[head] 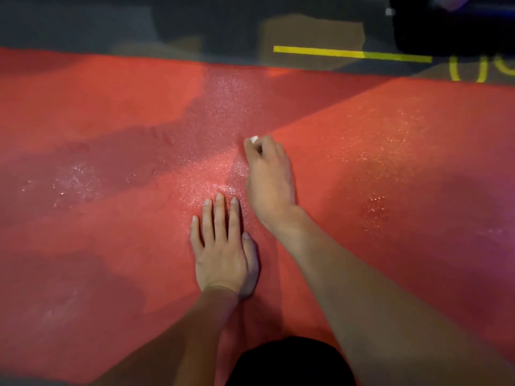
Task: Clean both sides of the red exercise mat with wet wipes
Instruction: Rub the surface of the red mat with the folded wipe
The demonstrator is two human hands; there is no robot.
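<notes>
The red exercise mat [111, 224] lies flat and fills most of the view, with wet, glistening patches across its middle. My left hand [224, 246] presses flat on the mat with straight fingers. Just beyond it, my right hand [269, 176] has its fingers curled over a white wet wipe [254, 139], of which only a small corner shows at the fingertips. The wipe is pressed against the mat's surface.
Dark grey floor [83, 26] runs beyond the mat's far edge, marked with a yellow line [351, 54] and yellow lettering [479, 69]. A black object [451, 26] stands at the top right. My dark-clothed knee [289, 363] is at the bottom centre.
</notes>
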